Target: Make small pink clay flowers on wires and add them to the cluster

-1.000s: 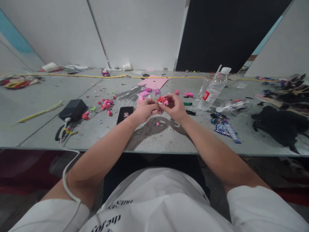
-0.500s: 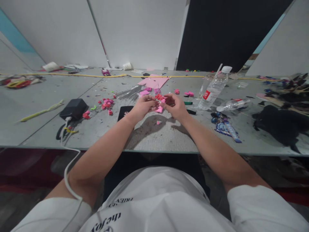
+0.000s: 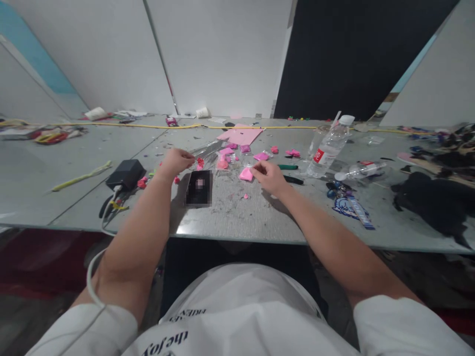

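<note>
My left hand (image 3: 178, 163) is over the table left of centre, thumb and fingers pinched together. A small red flower-like clay piece (image 3: 200, 162) shows just past its fingertips, above a dark phone-like slab (image 3: 198, 189) whose screen is blurred out. My right hand (image 3: 269, 178) has its fingertips closed at the right edge of a bright pink clay packet (image 3: 246, 174) low on the table. Between the hands lie a pale pink-orange lump (image 3: 222, 162) and several other pink packets. A tiny pink bit (image 3: 246, 196) lies nearer to me.
Green-and-black-handled pliers (image 3: 291, 173) lie beside my right hand. Farther right are an upright water bottle (image 3: 330, 146), a lying bottle (image 3: 361, 170), a keychain (image 3: 352, 210) and black cloth (image 3: 434, 200). A black adapter (image 3: 126, 174) with a white cable sits left; a pink sheet (image 3: 241, 135) lies behind.
My hands have moved apart. The left went left with the red flower piece, uncovering the dark slab; the right stayed near the pink packet. The view shifted slightly.
</note>
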`<state>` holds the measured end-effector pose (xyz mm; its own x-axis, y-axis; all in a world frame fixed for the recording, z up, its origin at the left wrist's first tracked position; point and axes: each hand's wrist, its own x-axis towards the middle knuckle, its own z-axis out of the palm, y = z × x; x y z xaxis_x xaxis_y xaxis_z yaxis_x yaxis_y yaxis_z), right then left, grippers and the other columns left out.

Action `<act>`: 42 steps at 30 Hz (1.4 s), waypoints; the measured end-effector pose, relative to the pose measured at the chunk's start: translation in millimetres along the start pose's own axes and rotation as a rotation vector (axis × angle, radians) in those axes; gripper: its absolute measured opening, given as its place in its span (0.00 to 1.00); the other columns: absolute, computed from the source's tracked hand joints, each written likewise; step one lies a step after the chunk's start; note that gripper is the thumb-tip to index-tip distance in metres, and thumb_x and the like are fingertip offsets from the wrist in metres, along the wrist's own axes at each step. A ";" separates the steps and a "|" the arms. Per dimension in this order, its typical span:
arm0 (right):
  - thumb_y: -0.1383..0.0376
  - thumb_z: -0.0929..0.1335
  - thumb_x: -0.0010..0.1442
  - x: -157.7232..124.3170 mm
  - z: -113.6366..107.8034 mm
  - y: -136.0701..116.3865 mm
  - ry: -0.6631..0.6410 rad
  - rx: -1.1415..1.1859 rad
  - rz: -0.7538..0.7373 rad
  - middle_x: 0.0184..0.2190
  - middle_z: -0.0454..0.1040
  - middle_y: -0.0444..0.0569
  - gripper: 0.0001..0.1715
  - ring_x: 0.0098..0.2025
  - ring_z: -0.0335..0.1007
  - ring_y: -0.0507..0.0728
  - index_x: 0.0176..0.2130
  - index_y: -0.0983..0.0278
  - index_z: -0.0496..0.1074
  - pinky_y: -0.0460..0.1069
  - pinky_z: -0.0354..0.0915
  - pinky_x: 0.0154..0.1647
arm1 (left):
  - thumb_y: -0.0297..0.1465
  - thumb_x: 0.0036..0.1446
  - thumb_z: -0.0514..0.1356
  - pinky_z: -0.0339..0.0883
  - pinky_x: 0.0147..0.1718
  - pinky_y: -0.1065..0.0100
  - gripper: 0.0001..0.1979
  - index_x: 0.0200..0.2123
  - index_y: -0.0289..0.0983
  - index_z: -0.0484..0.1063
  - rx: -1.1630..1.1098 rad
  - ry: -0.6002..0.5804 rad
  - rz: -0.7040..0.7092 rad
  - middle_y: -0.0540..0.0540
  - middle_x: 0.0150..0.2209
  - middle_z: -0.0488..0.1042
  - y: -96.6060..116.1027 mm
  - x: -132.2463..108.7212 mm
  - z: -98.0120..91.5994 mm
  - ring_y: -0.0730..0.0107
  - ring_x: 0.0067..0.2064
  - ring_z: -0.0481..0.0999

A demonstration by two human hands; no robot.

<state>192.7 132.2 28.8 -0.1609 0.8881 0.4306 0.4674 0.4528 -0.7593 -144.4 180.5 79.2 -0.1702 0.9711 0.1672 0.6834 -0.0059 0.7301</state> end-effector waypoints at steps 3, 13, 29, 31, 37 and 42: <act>0.54 0.68 0.64 -2.6 0.4 0.9 -0.114 -0.082 0.002 0.28 0.74 0.45 0.15 0.31 0.67 0.54 0.34 0.63 0.73 0.50 0.60 0.36 | 0.26 0.47 0.70 0.72 0.45 0.62 0.02 0.28 0.36 0.81 0.190 -0.012 -0.013 0.45 0.24 0.79 -6.7 9.9 6.5 0.54 0.38 0.82; 0.55 0.78 0.58 -12.0 2.4 -3.9 -0.527 -0.322 -0.092 0.33 0.78 0.47 0.20 0.33 0.70 0.55 0.45 0.64 0.79 0.48 0.59 0.35 | 0.37 0.68 0.65 0.73 0.57 0.48 0.15 0.52 0.34 0.77 0.534 -0.017 -0.044 0.40 0.55 0.78 -8.5 23.4 19.3 0.55 0.57 0.78; 0.59 0.66 0.73 58.2 41.0 -46.9 -0.400 -0.558 -0.182 0.44 0.80 0.55 0.16 0.47 0.74 0.59 0.44 0.67 0.79 0.52 0.64 0.50 | 0.36 0.63 0.57 0.71 0.45 0.65 0.16 0.47 0.36 0.80 0.149 0.309 0.144 0.42 0.40 0.82 19.3 -14.3 8.3 0.62 0.42 0.80; 0.62 0.64 0.74 87.3 65.3 -56.7 -0.437 -0.606 -0.147 0.44 0.80 0.55 0.17 0.48 0.75 0.59 0.44 0.68 0.79 0.53 0.66 0.52 | 0.36 0.61 0.59 0.71 0.43 0.65 0.15 0.44 0.35 0.81 -0.056 0.335 0.192 0.43 0.38 0.81 23.1 -29.8 3.1 0.63 0.40 0.79; 0.57 0.71 0.70 147.8 129.3 -69.7 -0.639 -0.776 0.047 0.56 0.76 0.55 0.21 0.53 0.77 0.61 0.57 0.65 0.73 0.60 0.76 0.54 | 0.42 0.55 0.70 0.74 0.37 0.64 0.14 0.43 0.44 0.83 -0.279 -0.421 0.369 0.46 0.37 0.83 22.1 -120.0 -27.2 0.63 0.36 0.79; 0.58 0.72 0.70 164.2 144.2 -75.7 -0.712 -0.877 0.185 0.57 0.75 0.56 0.23 0.55 0.76 0.62 0.59 0.65 0.72 0.60 0.76 0.54 | 0.39 0.28 0.76 0.64 0.19 0.62 0.28 0.40 0.66 0.85 -0.342 -1.276 0.861 0.51 0.36 0.85 -6.5 -157.2 -35.7 0.56 0.34 0.84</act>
<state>5.5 255.2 86.5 -0.3519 0.9052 -0.2382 0.9356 0.3478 -0.0604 -147.4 19.4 71.9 0.9768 0.1998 0.0775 0.0387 -0.5202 0.8531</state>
